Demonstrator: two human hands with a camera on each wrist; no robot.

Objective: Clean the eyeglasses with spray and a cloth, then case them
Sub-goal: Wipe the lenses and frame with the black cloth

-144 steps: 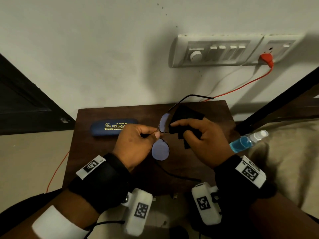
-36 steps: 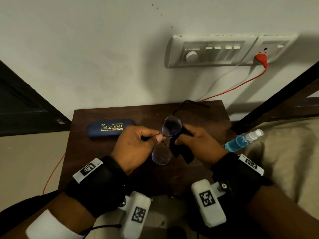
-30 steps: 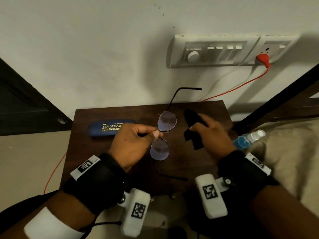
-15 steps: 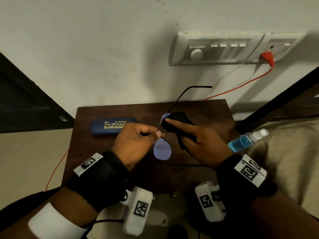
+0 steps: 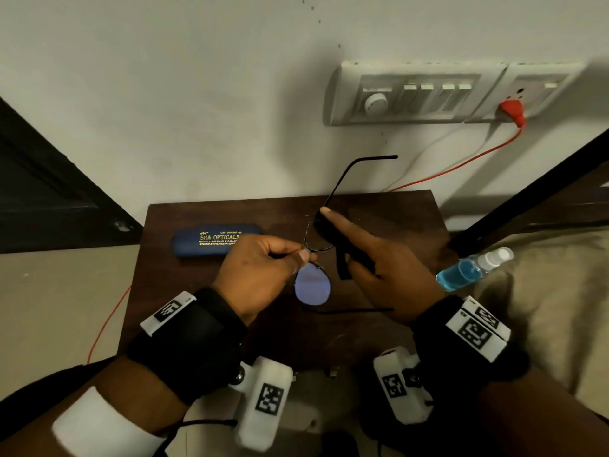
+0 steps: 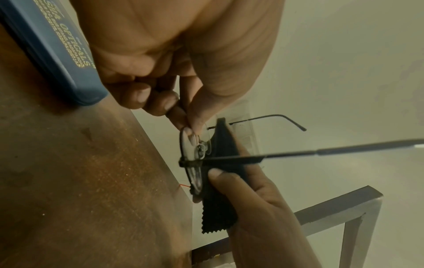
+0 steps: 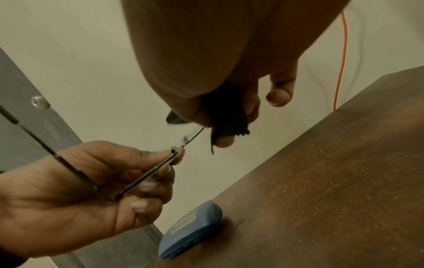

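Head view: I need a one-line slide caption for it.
Left hand pinches the eyeglasses while the right hand wipes one lens with a black cloth.

Far lens of eyeglasses (image 5: 312,287) hidden under black cloth (image 5: 333,237); case (image 5: 211,240) lettering partly covered by left hand (image 5: 260,275).

On the table (image 5: 204,291), the case (image 5: 211,240) lies at the far left, the eyeglasses (image 5: 313,285) are held above the middle between the left hand (image 5: 260,275) and the right hand (image 5: 389,268) with the cloth (image 5: 333,239), and the spray bottle (image 5: 471,268) lies off the table's right edge.
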